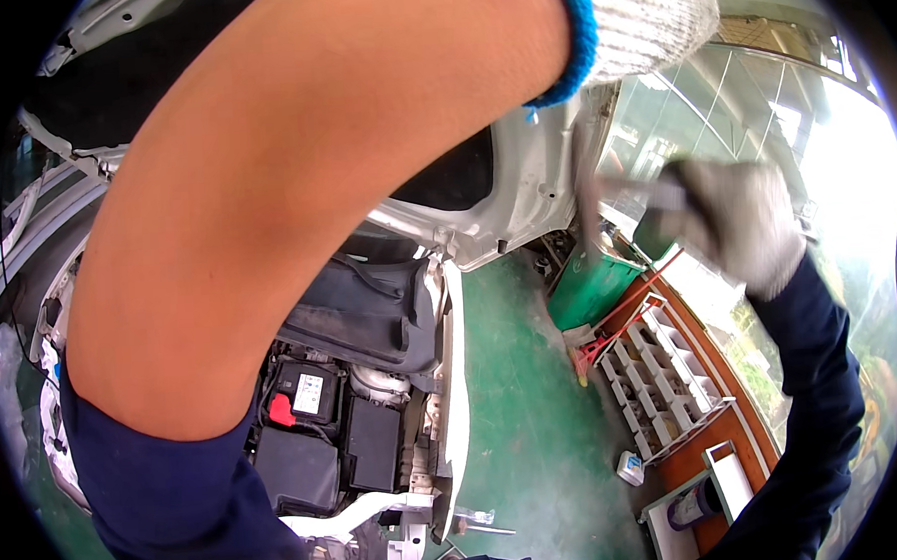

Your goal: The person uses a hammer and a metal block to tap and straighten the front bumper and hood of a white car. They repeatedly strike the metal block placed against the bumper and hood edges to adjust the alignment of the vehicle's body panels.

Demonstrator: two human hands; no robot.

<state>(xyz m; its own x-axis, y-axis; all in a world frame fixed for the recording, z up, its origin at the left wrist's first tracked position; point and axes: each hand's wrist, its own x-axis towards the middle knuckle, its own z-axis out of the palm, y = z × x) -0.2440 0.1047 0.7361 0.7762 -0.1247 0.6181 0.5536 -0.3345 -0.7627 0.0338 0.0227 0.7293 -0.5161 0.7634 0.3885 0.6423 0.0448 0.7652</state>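
Observation:
My left arm crosses the upper view, its bare forearm bent over the car. On my left hand (652,21) is a white knit glove with a blue cuff, high up at the top edge; its fingers do not show. My right hand (751,222), gloved in pale grey, is closed round the dark grip of a hammer (587,189). Motion smears the hand and tool. The hammer's long, thin head stands beside the edge of the raised white hood (539,166); I cannot tell whether they touch. My left forearm hides much of the hood.
Below the hood lies the engine bay, with a black battery (308,394) and a dark plastic cover (355,309). Right of the car stand a green bin (594,289), a rack of parts trays (663,381) and a small cart (675,530). A metal tool (489,528) lies near the front fender.

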